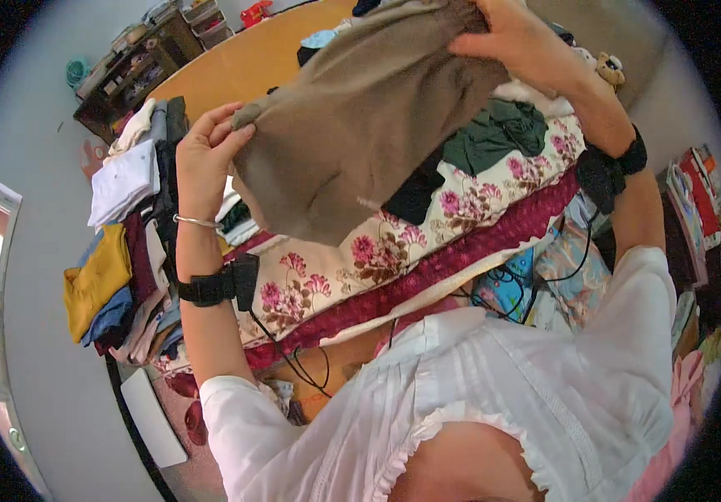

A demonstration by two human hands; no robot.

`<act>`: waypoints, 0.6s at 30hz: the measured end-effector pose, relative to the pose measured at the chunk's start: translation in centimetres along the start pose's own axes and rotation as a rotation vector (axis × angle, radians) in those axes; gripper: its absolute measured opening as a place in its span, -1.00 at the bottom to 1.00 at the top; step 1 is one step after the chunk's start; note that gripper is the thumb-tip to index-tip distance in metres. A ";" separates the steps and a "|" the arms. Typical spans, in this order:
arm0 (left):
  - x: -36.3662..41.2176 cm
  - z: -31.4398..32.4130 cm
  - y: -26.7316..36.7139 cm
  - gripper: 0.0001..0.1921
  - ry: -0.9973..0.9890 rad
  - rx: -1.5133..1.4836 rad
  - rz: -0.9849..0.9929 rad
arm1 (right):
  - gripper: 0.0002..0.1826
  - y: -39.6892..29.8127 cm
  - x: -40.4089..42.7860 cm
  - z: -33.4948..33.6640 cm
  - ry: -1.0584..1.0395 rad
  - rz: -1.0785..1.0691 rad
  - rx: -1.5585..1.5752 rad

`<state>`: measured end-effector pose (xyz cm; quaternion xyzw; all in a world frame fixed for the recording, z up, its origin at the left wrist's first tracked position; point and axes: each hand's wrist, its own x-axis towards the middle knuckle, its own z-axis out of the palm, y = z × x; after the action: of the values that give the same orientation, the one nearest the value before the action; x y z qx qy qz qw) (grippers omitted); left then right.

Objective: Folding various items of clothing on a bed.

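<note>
A brown cloth garment (360,125) hangs stretched between my two hands, raised over the bed. My left hand (209,147) pinches one corner of it between thumb and fingers. At the upper right, my right hand (511,47) grips the garment's other end, some of its fingers hidden by the cloth or cut off by the frame's top. Behind and below the garment lies a floral bedspread (373,248) with a dark red border. A crumpled dark green garment (498,135) rests on it, beside a black cloth (417,191) partly covered by the brown one.
Stacks of folded clothes stand at the left, with a white folded shirt (125,182) and a yellow garment (100,273) among them. A dark wooden shelf (140,63) is at the back left. Black cables (517,288) run from both wrist straps. Books (693,201) stand at the right.
</note>
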<state>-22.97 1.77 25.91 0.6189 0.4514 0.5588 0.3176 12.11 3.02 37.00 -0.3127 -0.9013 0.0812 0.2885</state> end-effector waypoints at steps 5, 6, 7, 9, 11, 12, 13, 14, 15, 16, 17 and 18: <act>-0.7 1.0 -0.1 -0.72 0.055 0.149 0.044 | -0.47 0.4 -0.5 0.5 0.216 -0.029 -0.233; -1.0 0.9 -0.3 -0.72 0.057 0.152 0.038 | -0.47 -0.1 -0.4 0.6 0.213 -0.030 -0.227; -1.2 0.6 -0.7 -0.73 0.082 0.181 0.044 | -0.54 -1.1 -0.4 0.5 0.212 0.028 -0.268; -1.6 0.6 -0.9 -0.73 0.104 0.209 0.049 | -0.61 -1.2 -0.3 0.6 0.210 0.086 -0.309; -1.9 1.2 -0.8 -0.79 0.130 0.253 0.080 | -0.69 0.1 -0.4 0.9 0.323 0.060 -0.480; -1.8 1.1 -1.0 -0.79 0.132 0.255 0.083 | -0.69 0.4 -0.5 1.0 0.325 0.057 -0.480; -1.8 0.9 -1.6 -0.82 0.134 0.382 0.217 | -0.68 0.7 -0.5 1.1 0.403 -0.011 -0.491; -1.8 0.8 -1.8 -0.85 0.136 0.509 0.351 | -0.66 1.0 -0.5 1.1 0.481 -0.080 -0.501; -1.8 1.0 -1.7 -0.85 0.138 0.512 0.353 | -0.66 1.3 -0.4 0.9 0.484 -0.083 -0.500; -2.0 1.6 -1.6 -0.86 0.100 0.307 0.285 | -0.66 1.7 -0.4 0.8 0.457 -0.056 -0.470; -2.1 1.9 -1.5 -0.88 0.062 0.103 0.217 | -0.65 1.8 -0.3 0.7 0.430 -0.029 -0.441; -2.2 2.0 -1.5 -0.88 0.061 0.104 0.219 | -0.65 1.7 -0.2 0.5 0.432 -0.029 -0.441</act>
<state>-21.22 0.59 23.32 0.6629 0.4188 0.5846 0.2083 12.84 4.29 35.94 -0.3648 -0.8193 -0.1891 0.3999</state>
